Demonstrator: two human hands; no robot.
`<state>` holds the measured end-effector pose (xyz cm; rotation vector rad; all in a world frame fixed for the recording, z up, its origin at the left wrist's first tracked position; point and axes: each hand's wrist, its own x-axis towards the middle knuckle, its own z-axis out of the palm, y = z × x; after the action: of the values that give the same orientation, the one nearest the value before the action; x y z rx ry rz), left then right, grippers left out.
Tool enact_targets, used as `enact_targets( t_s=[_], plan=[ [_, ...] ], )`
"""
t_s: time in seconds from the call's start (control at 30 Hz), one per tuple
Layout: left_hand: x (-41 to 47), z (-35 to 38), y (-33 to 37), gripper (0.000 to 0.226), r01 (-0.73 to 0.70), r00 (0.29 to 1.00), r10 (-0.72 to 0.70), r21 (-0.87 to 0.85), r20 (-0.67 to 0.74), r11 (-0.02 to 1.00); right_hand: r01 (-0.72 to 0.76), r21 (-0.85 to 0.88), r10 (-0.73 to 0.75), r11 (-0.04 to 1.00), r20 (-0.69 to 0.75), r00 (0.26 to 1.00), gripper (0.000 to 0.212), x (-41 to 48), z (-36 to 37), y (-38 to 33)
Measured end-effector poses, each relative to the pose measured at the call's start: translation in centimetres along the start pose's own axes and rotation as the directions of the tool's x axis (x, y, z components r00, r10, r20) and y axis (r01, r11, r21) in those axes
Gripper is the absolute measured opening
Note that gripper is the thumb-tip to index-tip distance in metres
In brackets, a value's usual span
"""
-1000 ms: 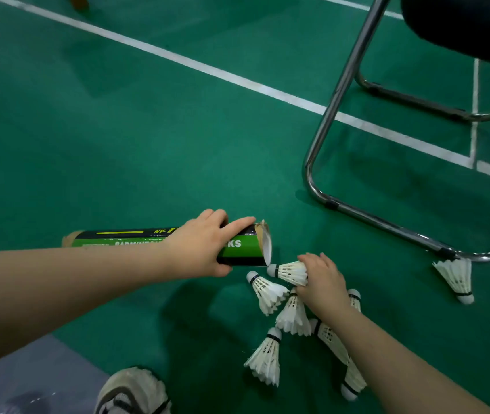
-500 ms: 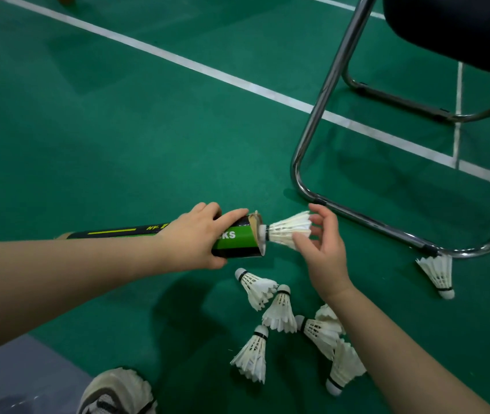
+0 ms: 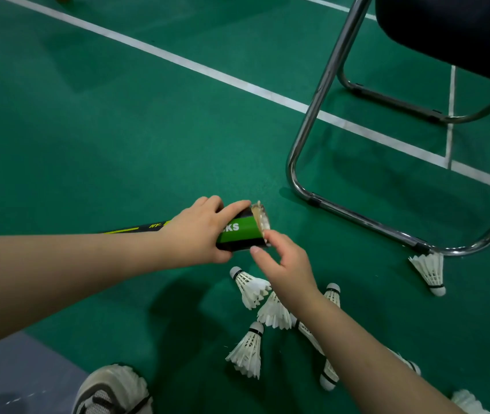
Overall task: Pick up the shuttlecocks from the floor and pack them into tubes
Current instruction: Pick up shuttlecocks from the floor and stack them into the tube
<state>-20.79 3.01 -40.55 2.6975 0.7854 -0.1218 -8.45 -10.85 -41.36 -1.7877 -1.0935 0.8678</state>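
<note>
— If going for another, where from?
— Lower centre: shuttles [image 3: 246, 351] fanned on the floor [image 3: 118, 130] right beneath the right forearm, corks mostly pointing up-frame. Nearer the right hand [image 3: 285, 264], by far.
— Holding anything?
— Nothing seen; fingers [image 3: 272, 240] loose, tips at the mouth of the tube [image 3: 237, 231]. Left hand [image 3: 202, 231] wrapped round that tube, lying left-to-right mid-frame, mouth rightward, white feathers just inside.
— Further out?
— One shuttle [image 3: 429, 273] alone by the chair [image 3: 447, 34] foot, right edge.

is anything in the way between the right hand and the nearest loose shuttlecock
Nothing visible. The right hand is at the tube mouth; the nearest shuttlecock lies close by on the floor. The chair frame stands off to the right.
</note>
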Motion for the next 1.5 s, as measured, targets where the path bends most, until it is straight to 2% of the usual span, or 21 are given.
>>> enact_targets(
  t_s=[0.1,0.13,0.2,0.27,0.33,0.43,0.5,0.57,0.6,0.7,0.77,0.83,0.93,1.07,1.13,1.17,1.23,1.3,1.4,1.5],
  plan=[
    [-0.4,0.5,0.7,0.091,-0.072,0.997,0.068,0.094,0.043,0.993,-0.171,0.132,0.140,0.976,0.218,0.966,0.010,0.4,0.4,0.1],
    [-0.6,0.6,1.0,0.091,-0.095,0.994,0.089,0.124,0.057,0.988,-0.223,0.161,0.170,0.962,0.287,0.943,0.013,0.7,0.5,0.2],
    [-1.0,1.0,1.4,0.091,-0.114,0.992,0.103,0.163,0.074,0.980,-0.279,0.185,0.187,0.942,0.402,0.897,0.035,1.2,0.5,0.5],
    [-1.2,1.2,1.3,0.089,-0.110,0.992,0.099,0.162,0.073,0.981,-0.285,0.232,0.161,0.930,0.438,0.884,0.038,1.2,0.6,0.7],
    [-1.1,1.4,1.3,0.089,-0.095,0.994,0.086,0.144,0.063,0.985,-0.243,0.321,0.127,0.915,0.343,0.931,0.029,0.9,0.9,0.8],
    [-0.6,1.2,1.4,0.090,-0.066,0.997,0.059,0.132,0.051,0.989,-0.070,0.333,0.082,0.940,-0.023,0.996,0.023,0.3,1.1,1.4],
    [-0.5,0.9,1.2,0.091,-0.047,0.998,0.040,0.135,0.056,0.990,-0.011,0.229,0.069,0.973,-0.246,0.967,0.016,0.1,0.6,1.8],
    [-0.8,0.7,0.6,0.091,-0.024,0.998,0.017,0.135,0.059,0.991,-0.059,0.057,0.076,0.997,-0.356,0.931,0.013,-0.2,0.0,2.9],
    [-1.0,0.7,0.3,0.091,-0.012,0.998,0.004,0.129,0.059,0.992,-0.112,-0.031,0.094,0.993,-0.353,0.931,0.015,-0.5,0.0,3.6],
    [-1.8,0.6,-0.3,0.092,0.018,0.998,-0.024,0.099,0.059,0.995,-0.270,-0.326,0.223,0.906,-0.175,0.959,0.037,-2.0,0.9,5.9],
    [-2.4,0.7,-0.5,0.092,0.029,0.997,-0.034,0.078,0.063,0.997,-0.226,-0.566,0.226,0.793,-0.071,0.971,0.052,-3.1,2.2,6.9],
    [-2.7,0.7,-0.7,0.092,0.037,0.997,-0.041,0.061,0.064,0.997,-0.182,-0.708,0.238,0.683,-0.020,0.971,0.066,-3.8,3.5,7.3],
    [-3.0,0.7,-0.8,0.093,0.051,0.996,-0.055,0.062,0.064,0.997,-0.217,-0.755,0.291,0.619,-0.036,0.956,0.072,-3.8,4.7,7.4],
    [-3.1,0.4,-0.9,0.091,0.046,0.997,-0.049,0.062,0.051,0.997,-0.242,-0.760,0.301,0.603,-0.063,0.951,0.053,-3.1,4.5,6.9],
    [-3.1,0.3,-1.1,0.091,0.051,0.997,-0.055,0.066,0.055,0.996,-0.274,-0.710,0.324,0.648,-0.069,0.944,0.054,-2.6,4.0,6.9],
    [-3.2,0.4,-1.1,0.091,0.056,0.997,-0.060,0.067,0.055,0.996,-0.304,-0.638,0.331,0.708,-0.082,0.940,0.056,-2.5,3.7,6.7],
    [-3.4,0.3,-1.4,0.091,0.060,0.997,-0.063,0.067,0.047,0.996,-0.375,-0.382,0.352,0.844,-0.132,0.927,0.058,-2.1,2.8,5.9],
    [-3.6,0.2,-1.7,0.091,0.069,0.997,-0.072,0.066,0.042,0.995,-0.379,-0.108,0.355,0.919,-0.189,0.915,0.054,-1.7,1.7,4.9],
    [-3.8,0.0,-2.0,0.091,0.083,0.995,-0.086,0.069,0.042,0.994,-0.255,0.257,0.324,0.932,-0.277,0.905,0.033,-1.0,-0.1,3.1],
    [-3.9,-0.4,-2.0,0.091,0.080,0.995,-0.084,0.069,0.048,0.994,-0.127,0.392,0.260,0.911,-0.306,0.916,0.027,-0.7,-1.2,1.1]
  ],
)
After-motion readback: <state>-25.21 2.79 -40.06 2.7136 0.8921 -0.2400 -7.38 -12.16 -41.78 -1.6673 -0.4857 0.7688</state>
